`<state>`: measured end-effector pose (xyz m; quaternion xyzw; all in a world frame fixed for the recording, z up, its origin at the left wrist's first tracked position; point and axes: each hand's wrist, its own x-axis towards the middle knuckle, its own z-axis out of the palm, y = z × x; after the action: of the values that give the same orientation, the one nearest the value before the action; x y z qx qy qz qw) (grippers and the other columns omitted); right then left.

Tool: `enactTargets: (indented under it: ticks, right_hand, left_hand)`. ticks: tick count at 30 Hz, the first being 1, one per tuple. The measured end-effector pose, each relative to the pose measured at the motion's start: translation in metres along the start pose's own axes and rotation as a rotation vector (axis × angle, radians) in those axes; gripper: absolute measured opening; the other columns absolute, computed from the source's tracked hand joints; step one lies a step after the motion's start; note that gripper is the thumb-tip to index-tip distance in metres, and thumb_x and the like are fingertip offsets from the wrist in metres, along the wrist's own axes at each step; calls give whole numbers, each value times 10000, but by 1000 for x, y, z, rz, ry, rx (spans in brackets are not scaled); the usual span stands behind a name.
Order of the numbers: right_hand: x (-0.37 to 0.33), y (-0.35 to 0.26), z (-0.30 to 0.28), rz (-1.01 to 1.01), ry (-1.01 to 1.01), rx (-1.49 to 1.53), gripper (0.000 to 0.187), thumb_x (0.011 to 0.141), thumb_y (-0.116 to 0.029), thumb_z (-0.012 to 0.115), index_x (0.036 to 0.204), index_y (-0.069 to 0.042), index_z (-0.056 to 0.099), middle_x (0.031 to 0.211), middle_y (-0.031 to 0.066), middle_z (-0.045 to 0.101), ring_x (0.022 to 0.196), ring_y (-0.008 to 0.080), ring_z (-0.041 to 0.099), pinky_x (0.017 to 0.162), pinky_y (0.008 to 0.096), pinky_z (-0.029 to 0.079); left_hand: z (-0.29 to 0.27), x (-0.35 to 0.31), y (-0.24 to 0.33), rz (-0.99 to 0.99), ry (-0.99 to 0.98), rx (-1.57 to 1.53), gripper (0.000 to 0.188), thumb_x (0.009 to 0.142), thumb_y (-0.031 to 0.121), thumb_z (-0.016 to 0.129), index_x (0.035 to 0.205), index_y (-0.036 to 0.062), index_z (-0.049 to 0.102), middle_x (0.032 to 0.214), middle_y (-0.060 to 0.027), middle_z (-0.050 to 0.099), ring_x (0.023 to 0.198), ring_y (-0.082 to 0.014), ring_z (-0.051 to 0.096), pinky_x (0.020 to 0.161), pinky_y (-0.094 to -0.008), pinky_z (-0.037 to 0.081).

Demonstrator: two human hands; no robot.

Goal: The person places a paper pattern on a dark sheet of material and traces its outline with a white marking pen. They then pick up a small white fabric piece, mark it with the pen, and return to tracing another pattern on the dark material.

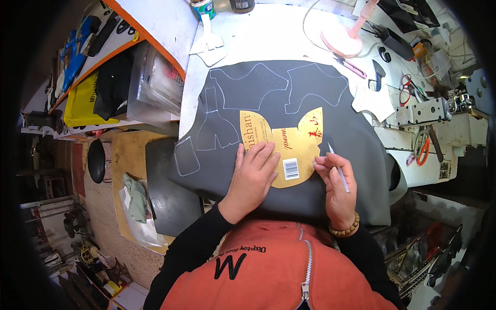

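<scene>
A gold cardboard pattern piece (289,147), curved at its edges and notched at the top, lies on a dark grey sheet of leather-like material (248,116). My left hand (253,170) rests with fingers spread on the left part of the cardboard. At its right edge, my right hand (338,188) grips a slim white pen (342,178), its tip pointing up and away from me. Pale outlines of several pattern shapes (253,85) are drawn on the sheet, above and left of the cardboard.
White card templates (209,44) lie at the back left, another template (374,103) at the right. Beyond the sheet are a pink cutter (351,66), a pink lamp base (341,41) and red-handled scissors (406,88). A sewing machine (423,111) stands right; shelves (150,36) rise left.
</scene>
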<state>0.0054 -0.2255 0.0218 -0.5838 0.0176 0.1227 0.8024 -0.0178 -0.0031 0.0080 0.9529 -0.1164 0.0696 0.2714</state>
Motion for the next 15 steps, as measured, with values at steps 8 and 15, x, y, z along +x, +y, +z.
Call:
enactTargets:
  ticks: [8, 15]
  right_hand:
    - [-3, 5, -1, -34, -25, -38, 312, 1058, -118, 449, 1326, 36, 487, 1258, 167, 608, 1147, 228, 602, 1065, 385, 454]
    - [-4, 3, 0, -31, -30, -89, 286, 1051, -106, 475, 1301, 26, 514, 1267, 139, 613, 1139, 194, 603, 1054, 347, 456]
  left_hand:
    - [0, 0, 8, 21, -61, 48, 680, 744, 296, 830, 1326, 47, 580, 1432, -198, 476, 1343, -410, 419, 1112, -630, 311]
    - [0, 3, 21, 28, -125, 84, 809, 688, 401, 869, 1353, 56, 562, 1461, -240, 419, 1358, -454, 379, 1115, -631, 297]
